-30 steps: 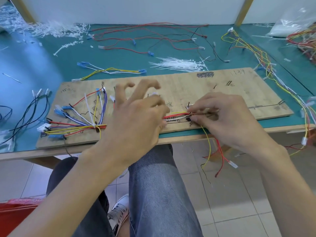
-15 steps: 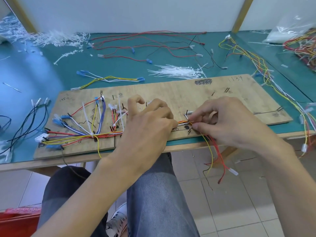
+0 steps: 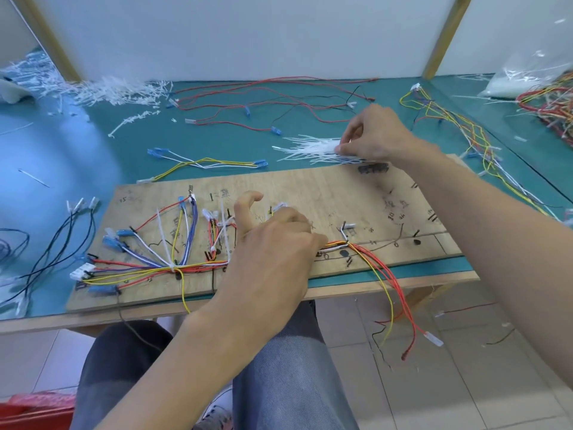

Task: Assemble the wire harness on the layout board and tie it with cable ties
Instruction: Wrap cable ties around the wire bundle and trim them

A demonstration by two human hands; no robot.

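The wooden layout board [image 3: 310, 187] lies at the table's front edge. A wire harness [image 3: 148, 268] of red, yellow, white and purple wires runs along its near side, tied at one point with a white cable tie. My left hand [image 3: 273, 243] presses the bundle down near the board's middle, fingers curled over the wires. Loose red and yellow ends [image 3: 390, 293] hang off the front edge. My right hand [image 3: 372, 135] is behind the board, fingertips pinched on the pile of white cable ties [image 3: 310, 148].
Loose red and black wires [image 3: 263, 97] and a blue-tipped wire set [image 3: 204, 162] lie on the green table. Cut tie scraps [image 3: 102, 91] pile at back left. More wire bundles [image 3: 465, 135] trail along the right side. Black wires [image 3: 46, 243] lie left of the board.
My right hand has let go of the bundle on the board and moved back to the cable tie pile. My left hand stays on the wires.
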